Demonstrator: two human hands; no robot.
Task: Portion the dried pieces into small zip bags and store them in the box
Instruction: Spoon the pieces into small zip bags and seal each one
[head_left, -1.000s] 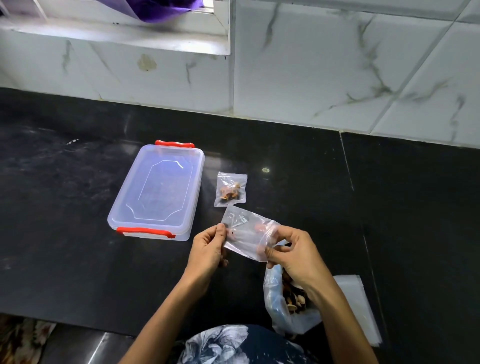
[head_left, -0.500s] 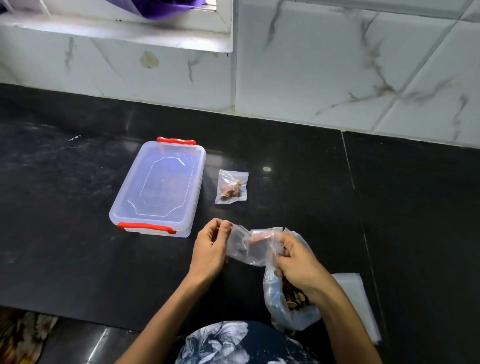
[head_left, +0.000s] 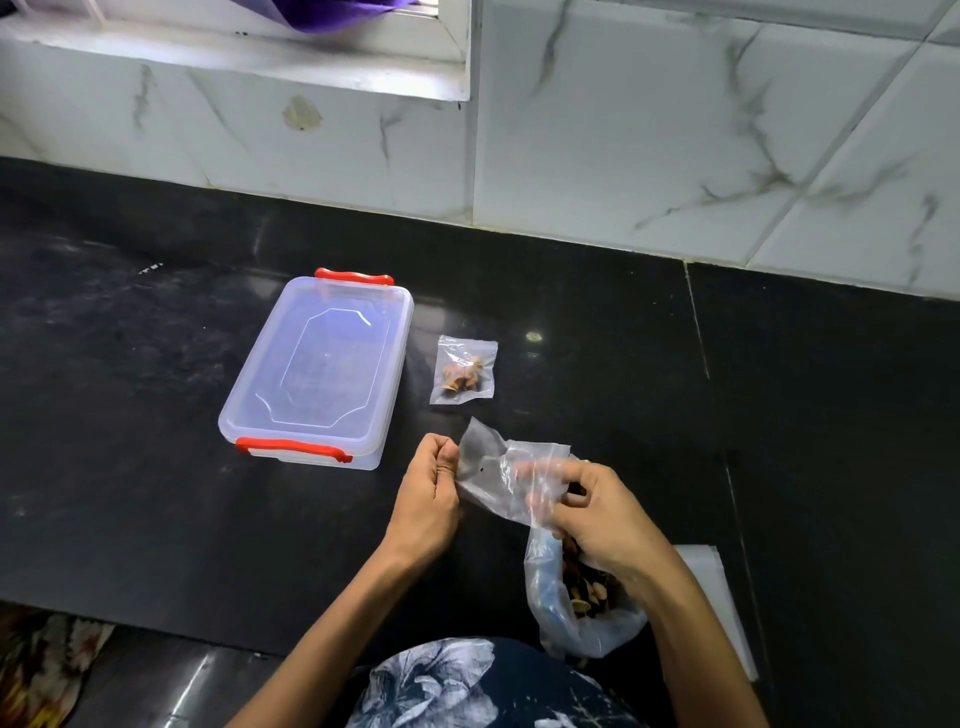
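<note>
- An empty small zip bag (head_left: 491, 470) is held above the black counter (head_left: 130, 415), near the person, between both hands.
- The bag's left edge is pinched by the left hand (head_left: 428, 499), whose fingers are curled in toward the thumb.
- The bag's right side is gripped by the right hand (head_left: 597, 514); some fingertips are seen blurred through the clear plastic, and whether they lie inside the bag's mouth cannot be told.
- A larger clear bag (head_left: 566, 608) with dried pieces (head_left: 587, 587) inside is seen under the right wrist, at the near edge of the counter.
- A flat stack of white sheets or bags (head_left: 722, 597) lies just right of that larger bag, partly hidden by the right forearm.
- A filled small zip bag (head_left: 464, 370), with brown pieces inside, lies flat on the counter farther away than the hands.
- A clear plastic box (head_left: 322, 374) with its lid on and red clips at its near and far ends is set to the left of the filled bag, apart from it.
- White marble-look tiles (head_left: 675, 130) are seen on the wall at the far side of the counter.
</note>
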